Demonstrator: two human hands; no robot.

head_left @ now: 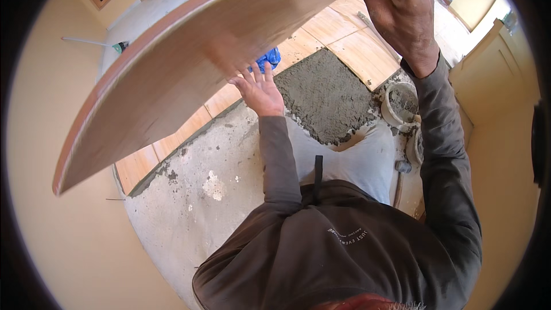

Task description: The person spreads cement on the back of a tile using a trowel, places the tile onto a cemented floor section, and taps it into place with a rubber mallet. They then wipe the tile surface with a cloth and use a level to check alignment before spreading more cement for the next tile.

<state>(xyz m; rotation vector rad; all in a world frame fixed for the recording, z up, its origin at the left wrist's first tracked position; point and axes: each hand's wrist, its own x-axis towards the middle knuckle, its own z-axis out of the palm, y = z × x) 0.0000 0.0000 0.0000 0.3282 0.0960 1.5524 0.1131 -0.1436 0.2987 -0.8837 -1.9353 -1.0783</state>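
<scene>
A large tan floor tile [172,63] with a reddish edge is held tilted in the air in front of me. My left hand [261,89] presses flat against its underside with fingers spread. My right hand [396,11] grips its upper right edge, fingers curled over it. Below lies a square patch of grey wet mortar [324,95] on the floor, bordered by laid tan tiles [356,46] at the back and right.
Bare rough concrete floor [201,195] lies at my left. A bucket of mortar [400,103] and a second pail [414,146] stand to the right. A blue object [268,57] lies by the mortar. Yellow walls stand on both sides; a broom [94,43] lies far left.
</scene>
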